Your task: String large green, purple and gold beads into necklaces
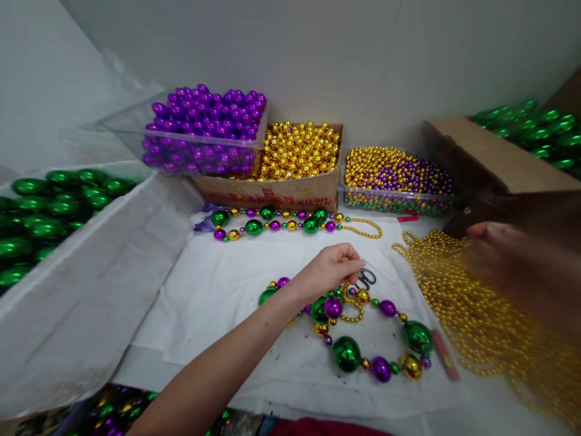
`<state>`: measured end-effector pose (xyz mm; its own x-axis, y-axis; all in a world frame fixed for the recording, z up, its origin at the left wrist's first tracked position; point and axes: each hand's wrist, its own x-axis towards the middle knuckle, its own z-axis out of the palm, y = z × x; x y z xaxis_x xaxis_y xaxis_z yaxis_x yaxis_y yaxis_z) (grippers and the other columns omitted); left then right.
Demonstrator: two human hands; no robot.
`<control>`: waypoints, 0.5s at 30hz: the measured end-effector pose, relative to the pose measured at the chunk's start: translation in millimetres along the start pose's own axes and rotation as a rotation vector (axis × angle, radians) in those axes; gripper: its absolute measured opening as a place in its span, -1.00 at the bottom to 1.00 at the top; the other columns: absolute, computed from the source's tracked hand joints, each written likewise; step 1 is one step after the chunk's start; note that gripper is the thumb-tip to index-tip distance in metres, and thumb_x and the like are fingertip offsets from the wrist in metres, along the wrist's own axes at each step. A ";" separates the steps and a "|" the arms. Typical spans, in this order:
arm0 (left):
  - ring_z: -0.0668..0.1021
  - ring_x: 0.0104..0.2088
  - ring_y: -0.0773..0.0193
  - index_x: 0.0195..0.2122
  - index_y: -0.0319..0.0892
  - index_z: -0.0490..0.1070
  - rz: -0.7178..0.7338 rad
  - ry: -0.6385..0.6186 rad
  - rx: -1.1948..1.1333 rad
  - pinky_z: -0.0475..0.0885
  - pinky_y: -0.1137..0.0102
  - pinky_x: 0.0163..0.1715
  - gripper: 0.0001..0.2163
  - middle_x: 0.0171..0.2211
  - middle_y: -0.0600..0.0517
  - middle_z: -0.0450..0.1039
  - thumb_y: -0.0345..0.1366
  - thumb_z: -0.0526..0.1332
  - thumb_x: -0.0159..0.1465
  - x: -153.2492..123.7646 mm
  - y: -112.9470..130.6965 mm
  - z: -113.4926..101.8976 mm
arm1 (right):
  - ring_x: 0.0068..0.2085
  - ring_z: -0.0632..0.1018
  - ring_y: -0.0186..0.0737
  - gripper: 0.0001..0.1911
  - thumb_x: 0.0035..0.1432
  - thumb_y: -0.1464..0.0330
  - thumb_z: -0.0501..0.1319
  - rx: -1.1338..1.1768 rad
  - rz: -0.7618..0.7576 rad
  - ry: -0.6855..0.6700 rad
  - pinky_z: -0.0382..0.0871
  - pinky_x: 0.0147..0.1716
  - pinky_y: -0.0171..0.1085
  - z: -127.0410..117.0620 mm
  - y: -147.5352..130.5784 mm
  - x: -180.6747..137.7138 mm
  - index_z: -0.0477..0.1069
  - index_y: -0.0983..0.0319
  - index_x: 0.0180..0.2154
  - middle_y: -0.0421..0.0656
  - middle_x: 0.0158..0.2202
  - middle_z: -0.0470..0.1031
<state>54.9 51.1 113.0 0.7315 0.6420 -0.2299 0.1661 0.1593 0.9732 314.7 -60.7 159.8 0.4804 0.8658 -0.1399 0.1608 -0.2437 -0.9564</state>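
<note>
My left hand (pixel 338 266) is over the middle of the white cloth (pixel 218 290), its thumb and fingertips pinched on a thin pale thread (pixel 380 272). Just below it lies a bead necklace (pixel 380 369) of large green, purple and gold balls, partly covered by my wrist. Black scissor handles (pixel 368 278) show beside the fingertips. My right hand (pixel 503 242) is smeared by motion above a spread of gold bead strands (pixel 454 303). Whether its fingers hold anything cannot be made out.
Behind the cloth stand a clear tub of purple beads (pixel 204 121), a cardboard box of gold beads (pixel 276 191) and a tub of small mixed beads (pixel 394 175). A finished-looking necklace (pixel 275 226) lies before them. Boxes of green beads (pixel 49 206) flank both sides.
</note>
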 end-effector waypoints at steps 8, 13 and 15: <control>0.30 -0.59 0.42 -0.44 -0.19 0.26 0.069 -0.031 0.342 0.15 0.50 -0.58 -0.86 -0.62 0.14 0.28 -0.26 0.13 0.21 14.2 -0.6 29.5 | -0.22 0.54 -0.05 -0.81 0.14 0.20 0.18 -0.489 -0.148 -0.053 0.45 -0.20 -0.07 -0.5 58.4 -69.2 0.51 0.13 -0.33 -0.11 -0.27 0.54; 0.31 -0.58 0.40 -0.44 -0.18 0.25 0.168 -0.082 0.416 0.17 0.49 -0.58 -0.86 -0.59 0.15 0.28 -0.23 0.11 0.21 27.4 11.3 60.3 | -0.20 0.52 -0.22 -0.91 0.13 0.35 0.17 0.024 -0.182 -0.086 0.45 -0.44 -0.32 62.5 38.6 -61.2 0.32 0.16 -0.27 -0.17 -0.23 0.46; 0.34 -0.55 0.38 -0.44 -0.18 0.26 0.199 -0.023 0.458 0.20 0.49 -0.55 -0.85 -0.59 0.15 0.29 -0.22 0.11 0.19 31.4 18.5 65.7 | -0.56 0.44 -0.33 -0.89 0.12 0.36 0.17 0.176 -0.052 -0.180 0.25 -0.70 -0.40 74.2 34.5 -43.4 0.21 0.16 -0.34 -0.30 -0.49 0.39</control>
<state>124.4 24.9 124.4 0.7920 0.6089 -0.0437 0.2910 -0.3136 0.9039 235.4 -74.3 113.9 0.3119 0.9428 -0.1178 0.0207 -0.1307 -0.9912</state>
